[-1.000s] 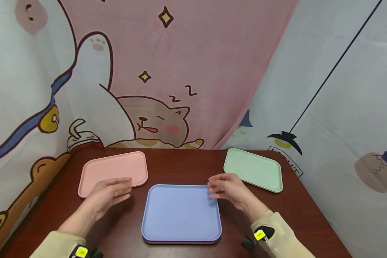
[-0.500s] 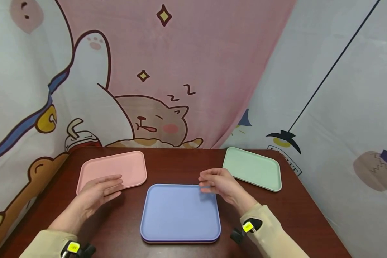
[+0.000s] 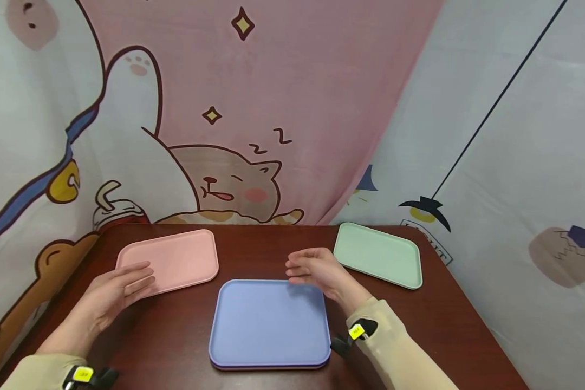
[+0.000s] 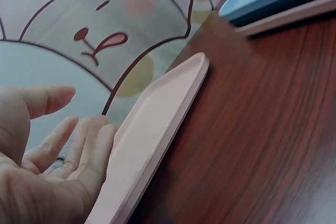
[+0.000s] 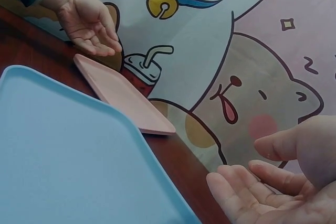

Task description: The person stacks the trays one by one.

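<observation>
Over the dark wooden surface (image 3: pixel 185 330), both hands held empty, well apart. Left hand (image 3: pixel 108 292) hovered palm inward, fingers straight and relaxed, at the near left corner of the pink tray (image 3: pixel 173 260); contact impossible to tell. Right hand (image 3: pixel 317 269) hung loose, fingers lightly bent, above the far right corner of the blue tray (image 3: pixel 268 325), gripping nothing. Blue tray lay flat at centre, stacked on another tray. Pink tray far left, green tray (image 3: pixel 377 253) far right. Behind, draped cartoon cloth (image 3: pixel 253 108) with a sleeping cat; paler cloth at right.
</observation>
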Demonstrator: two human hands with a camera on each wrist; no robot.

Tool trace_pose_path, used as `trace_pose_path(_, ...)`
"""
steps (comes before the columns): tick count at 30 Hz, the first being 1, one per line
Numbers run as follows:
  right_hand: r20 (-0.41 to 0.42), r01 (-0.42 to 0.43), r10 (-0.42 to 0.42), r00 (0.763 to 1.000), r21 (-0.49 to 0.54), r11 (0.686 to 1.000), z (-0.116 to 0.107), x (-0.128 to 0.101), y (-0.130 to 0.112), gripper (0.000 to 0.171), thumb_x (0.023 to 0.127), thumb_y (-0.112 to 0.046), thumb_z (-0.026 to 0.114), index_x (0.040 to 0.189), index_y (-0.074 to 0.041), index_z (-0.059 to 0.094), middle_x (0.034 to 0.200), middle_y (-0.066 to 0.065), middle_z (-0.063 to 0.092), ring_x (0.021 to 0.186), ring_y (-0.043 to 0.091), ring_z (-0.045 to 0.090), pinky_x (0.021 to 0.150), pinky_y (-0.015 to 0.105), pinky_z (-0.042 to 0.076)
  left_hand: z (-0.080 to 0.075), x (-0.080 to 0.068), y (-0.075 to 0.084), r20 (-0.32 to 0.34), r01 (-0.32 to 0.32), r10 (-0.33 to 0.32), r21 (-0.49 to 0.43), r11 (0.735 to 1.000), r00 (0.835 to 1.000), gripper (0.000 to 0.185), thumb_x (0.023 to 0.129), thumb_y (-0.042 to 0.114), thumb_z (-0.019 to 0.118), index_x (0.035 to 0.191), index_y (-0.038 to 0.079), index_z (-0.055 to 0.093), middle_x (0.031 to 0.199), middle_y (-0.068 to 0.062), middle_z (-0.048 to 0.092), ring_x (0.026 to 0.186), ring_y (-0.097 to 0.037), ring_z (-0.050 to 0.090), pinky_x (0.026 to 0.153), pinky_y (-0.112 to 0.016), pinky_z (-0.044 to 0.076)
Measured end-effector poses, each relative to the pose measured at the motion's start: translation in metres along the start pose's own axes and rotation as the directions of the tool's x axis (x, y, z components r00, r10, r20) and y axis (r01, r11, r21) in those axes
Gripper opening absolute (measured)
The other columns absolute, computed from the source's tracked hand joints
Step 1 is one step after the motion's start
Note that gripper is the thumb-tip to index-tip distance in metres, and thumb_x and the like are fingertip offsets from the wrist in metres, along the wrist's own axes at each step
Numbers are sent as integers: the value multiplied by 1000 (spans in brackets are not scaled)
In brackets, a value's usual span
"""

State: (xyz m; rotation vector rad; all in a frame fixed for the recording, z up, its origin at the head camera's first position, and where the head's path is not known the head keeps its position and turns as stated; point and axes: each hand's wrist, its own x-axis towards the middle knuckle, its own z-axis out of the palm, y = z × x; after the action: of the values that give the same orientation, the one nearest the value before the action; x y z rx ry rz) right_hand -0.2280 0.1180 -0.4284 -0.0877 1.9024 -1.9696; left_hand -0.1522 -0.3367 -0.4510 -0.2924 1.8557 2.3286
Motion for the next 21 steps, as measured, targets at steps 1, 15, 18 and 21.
trace_pose_path(1, 2, 1, -1, 1000, -2, 1000, 1, 2, 0, 29, 102, -4, 68, 124, 14, 65, 116, 33, 68, 94, 33, 75, 84, 43, 65, -5, -1, 0, -10, 3, -3, -5, 1000, 1000, 18, 104, 7, 69, 103, 22, 77, 107, 5, 73, 103, -14, 74, 91, -37, 62)
trace_pose_path(15, 37, 11, -10, 999, -12, 1000, 18, 21, -7, 27, 102, -2, 66, 127, 10, 66, 109, 21, 72, 111, 48, 69, 88, 45, 64, -41, -5, 1, -64, 17, -16, 16, 1000, 998, 15, 103, 10, 71, 105, 25, 74, 106, 13, 73, 100, -7, 73, 89, -35, 63)
trace_pose_path(18, 45, 9, -9, 999, 4, 1000, 22, 25, -8, 28, 103, -1, 66, 127, 11, 65, 112, 25, 70, 111, 47, 69, 88, 45, 64, -43, -6, 3, -71, 15, -14, 19, 1000, 997, 18, 103, 11, 72, 98, 29, 75, 106, 14, 73, 99, -7, 73, 88, -35, 63)
trace_pose_path(21, 49, 6, -7, 999, 21, 1000, 24, 28, -8, 28, 102, 0, 66, 128, 12, 65, 117, 30, 68, 111, 47, 69, 89, 46, 63, -45, -6, 4, -76, 8, -6, 22, 1000, 997, 19, 103, 11, 72, 98, 29, 75, 105, 13, 73, 98, -7, 73, 87, -35, 63)
